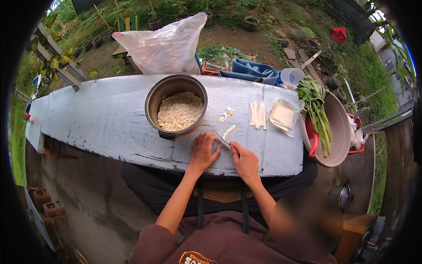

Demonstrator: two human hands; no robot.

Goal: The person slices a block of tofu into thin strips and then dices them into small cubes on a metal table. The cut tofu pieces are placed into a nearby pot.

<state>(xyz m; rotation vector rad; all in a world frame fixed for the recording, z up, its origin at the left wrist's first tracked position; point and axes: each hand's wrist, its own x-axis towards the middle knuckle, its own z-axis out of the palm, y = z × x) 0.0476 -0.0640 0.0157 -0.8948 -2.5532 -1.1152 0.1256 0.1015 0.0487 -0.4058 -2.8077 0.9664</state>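
My right hand [245,161] grips a knife [221,139], its blade slanting up and left over the grey table [99,109]. Close to the blade's left side is my left hand [203,152], thumb and fingertips near the metal; whether it pinches a pale strip is too small to tell. Just beyond the blade lie cut pale pieces [228,131] in a short row, and farther off a small heap of pieces [226,114]. A metal pot [176,105] left of these holds many similar flat pieces. Several uncut strips [257,115] lie side by side to the right.
Square pale sheets in clear plastic [282,115] lie near the table's right end. Beside it, a basin [341,132] holds leafy green stalks [317,122] and a red-handled item [314,145]. A full plastic bag [165,49] and blue folded material [250,71] stand along the far edge.
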